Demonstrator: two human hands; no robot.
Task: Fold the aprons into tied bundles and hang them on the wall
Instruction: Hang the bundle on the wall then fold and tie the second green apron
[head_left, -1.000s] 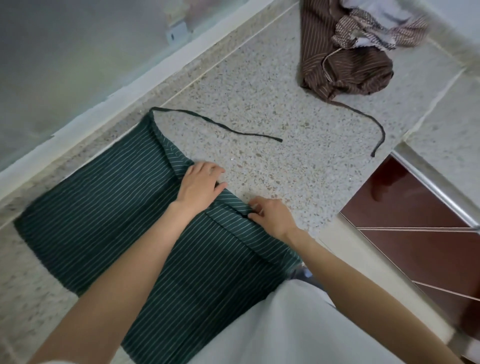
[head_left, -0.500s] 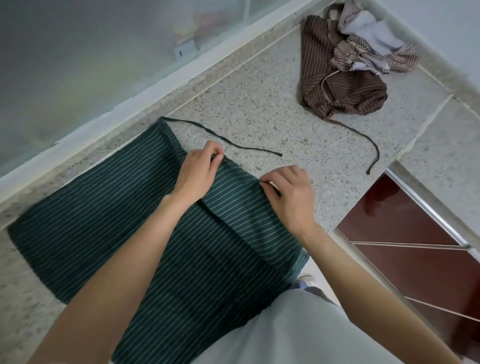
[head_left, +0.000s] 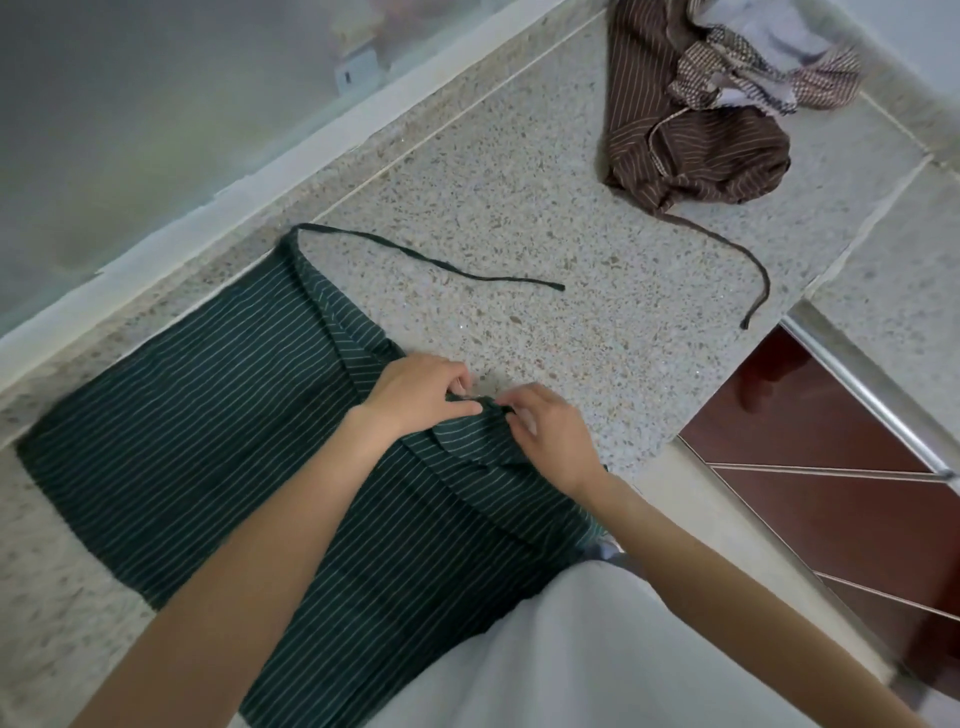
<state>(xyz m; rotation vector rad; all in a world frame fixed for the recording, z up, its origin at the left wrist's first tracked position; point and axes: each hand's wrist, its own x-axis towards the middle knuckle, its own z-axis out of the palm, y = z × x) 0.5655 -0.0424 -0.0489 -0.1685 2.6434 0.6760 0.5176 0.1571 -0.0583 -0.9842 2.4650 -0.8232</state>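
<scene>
1. I see the green striped apron (head_left: 197, 436) spread flat on the speckled stone bench (head_left: 519, 218), lying along the bench's back edge on the left and running down to the near edge, where part of it drapes over.
2. My left hand (head_left: 415, 395) rests on the apron's right-hand edge with its fingers curled in, pinching a raised fold of the green cloth.
3. My right hand (head_left: 550, 431) meets it from the other side, fingers narrowed onto the same fold; the two hands are nearly touching over the bunched cloth, close to the bench's near edge.
4. The pinched corner stands up off the surface in a small ridge, while the rest of the apron lies smooth.
5. One green tie strap (head_left: 431, 262) runs loose from the apron's back corner across the bare stone toward the middle of the bench.
6. The brown striped apron (head_left: 696, 140) sits crumpled in a heap at the far right corner, well apart from my hands, with its own strap (head_left: 748, 260) trailing toward the bench's right edge.
7. A checked cloth (head_left: 758, 67) lies on top of that brown heap.
</scene>
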